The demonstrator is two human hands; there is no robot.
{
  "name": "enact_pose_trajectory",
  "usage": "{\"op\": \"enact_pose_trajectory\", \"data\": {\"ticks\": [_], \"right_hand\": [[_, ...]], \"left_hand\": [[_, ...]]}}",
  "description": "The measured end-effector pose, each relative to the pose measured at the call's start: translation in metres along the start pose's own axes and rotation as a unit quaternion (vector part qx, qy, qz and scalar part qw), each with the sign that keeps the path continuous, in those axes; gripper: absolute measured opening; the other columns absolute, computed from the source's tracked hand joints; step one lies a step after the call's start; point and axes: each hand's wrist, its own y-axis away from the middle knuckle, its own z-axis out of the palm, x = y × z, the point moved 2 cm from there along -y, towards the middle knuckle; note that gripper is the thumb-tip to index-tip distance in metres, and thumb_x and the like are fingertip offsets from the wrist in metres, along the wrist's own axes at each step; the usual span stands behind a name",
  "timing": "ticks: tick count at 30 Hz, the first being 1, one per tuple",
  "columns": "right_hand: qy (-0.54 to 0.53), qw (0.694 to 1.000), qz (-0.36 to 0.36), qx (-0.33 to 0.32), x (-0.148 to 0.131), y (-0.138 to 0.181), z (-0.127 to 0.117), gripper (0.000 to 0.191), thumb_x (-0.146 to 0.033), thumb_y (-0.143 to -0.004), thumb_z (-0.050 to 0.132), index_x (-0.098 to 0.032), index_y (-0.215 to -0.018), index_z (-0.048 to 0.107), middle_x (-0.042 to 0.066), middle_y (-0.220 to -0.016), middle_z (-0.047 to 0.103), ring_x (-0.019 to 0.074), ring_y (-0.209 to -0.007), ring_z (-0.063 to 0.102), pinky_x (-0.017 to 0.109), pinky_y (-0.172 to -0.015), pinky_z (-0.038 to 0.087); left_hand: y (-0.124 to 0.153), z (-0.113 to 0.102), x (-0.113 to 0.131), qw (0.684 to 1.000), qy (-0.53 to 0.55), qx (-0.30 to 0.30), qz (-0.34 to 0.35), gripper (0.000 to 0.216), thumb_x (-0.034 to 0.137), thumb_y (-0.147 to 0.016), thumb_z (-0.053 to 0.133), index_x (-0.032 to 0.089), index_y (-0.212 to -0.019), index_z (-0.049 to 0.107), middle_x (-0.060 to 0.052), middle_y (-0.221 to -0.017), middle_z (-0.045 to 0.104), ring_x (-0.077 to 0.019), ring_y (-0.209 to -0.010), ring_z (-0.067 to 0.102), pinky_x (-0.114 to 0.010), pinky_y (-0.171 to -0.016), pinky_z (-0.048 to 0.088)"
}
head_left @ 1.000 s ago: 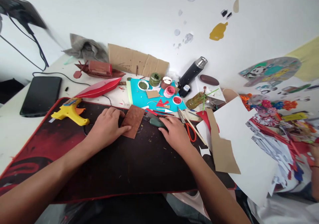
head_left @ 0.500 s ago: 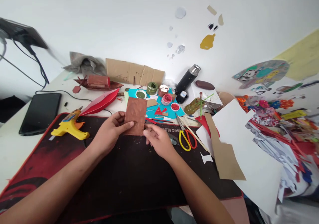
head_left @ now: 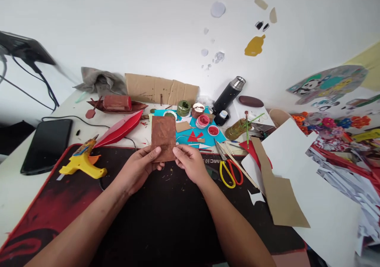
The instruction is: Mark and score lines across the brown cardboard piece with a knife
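A brown-painted rectangular piece of card (head_left: 163, 134) is held upright above the dark desk mat. My left hand (head_left: 145, 164) grips its lower left, thumb on the face and fingers behind. My right hand (head_left: 190, 162) pinches the lower right edge between thumb and fingers. Just beyond the card lies a blue sheet (head_left: 158, 111) with open paint jars, among them a green one (head_left: 184, 107) and a red one (head_left: 202, 120). A yellow glue gun (head_left: 84, 162) rests left of my hands, and scissors (head_left: 228, 172) with yellow and red handles lie to the right.
Behind the glue gun are a red paper boat shape (head_left: 120, 128) and a brown model boat (head_left: 117, 103). A phone-like black tablet (head_left: 47, 145) lies far left. A thermos (head_left: 228, 94), a murky water jar (head_left: 235, 131) with a brush and cut cardboard (head_left: 285, 199) occupy the right.
My right hand has closed onto the card's right edge, and my left hand has shifted lower on it. The camera view has turned slightly left.
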Motion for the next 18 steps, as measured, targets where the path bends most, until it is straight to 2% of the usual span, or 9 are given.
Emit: {"op": "enact_pose_trajectory", "data": {"ticks": [6, 10, 13, 18], "right_hand": [[-0.001, 1.000, 0.000, -0.024, 0.001, 0.003, -0.004, 0.053, -0.077, -0.094, 0.072, -0.024, -0.090, 0.066, -0.009, -0.059, 0.045, 0.0114, -0.053, 0.037, 0.028, -0.053, 0.028], [-0.014, 0.999, 0.011, -0.040, 0.002, 0.005, -0.005, 0.053, -0.076, -0.093, 0.073, -0.024, -0.097, 0.069, -0.009, -0.061, 0.045, 0.0122, -0.055, 0.039, 0.028, -0.054, 0.028], [-0.009, 0.999, -0.006, -0.037, 0.003, 0.007, -0.006, 0.047, -0.071, -0.098, 0.070, -0.024, -0.093, 0.068, -0.009, -0.062, 0.045, 0.0125, -0.055, 0.040, 0.029, -0.056, 0.031], [0.122, 0.991, -0.059, 0.022, 0.004, 0.012, -0.005, 0.034, -0.053, -0.106, 0.064, -0.024, -0.088, 0.066, -0.006, -0.067, 0.051, 0.0136, -0.061, 0.045, 0.030, -0.061, 0.035]], "left_hand": [[0.000, 0.004, 0.001, 1.000, 0.006, 0.016, -0.013, 0.054, 0.057, -0.059, 0.110, 0.020, -0.090, 0.086, -0.004, -0.083, 0.079, -0.0107, -0.066, 0.064, -0.022, -0.058, 0.055], [0.002, 0.004, 0.001, 1.000, -0.015, 0.027, -0.003, 0.056, 0.061, -0.056, 0.110, 0.021, -0.087, 0.086, -0.003, -0.082, 0.077, -0.0105, -0.067, 0.061, -0.022, -0.058, 0.053], [0.003, 0.004, 0.001, 0.998, -0.052, 0.035, 0.015, 0.057, 0.061, -0.058, 0.109, 0.020, -0.088, 0.085, -0.005, -0.084, 0.078, -0.0116, -0.067, 0.061, -0.023, -0.056, 0.052], [0.003, 0.004, 0.001, 0.988, -0.121, 0.059, 0.071, 0.049, 0.054, -0.063, 0.106, 0.020, -0.088, 0.082, -0.002, -0.086, 0.077, -0.0123, -0.068, 0.059, -0.024, -0.057, 0.049]]}}
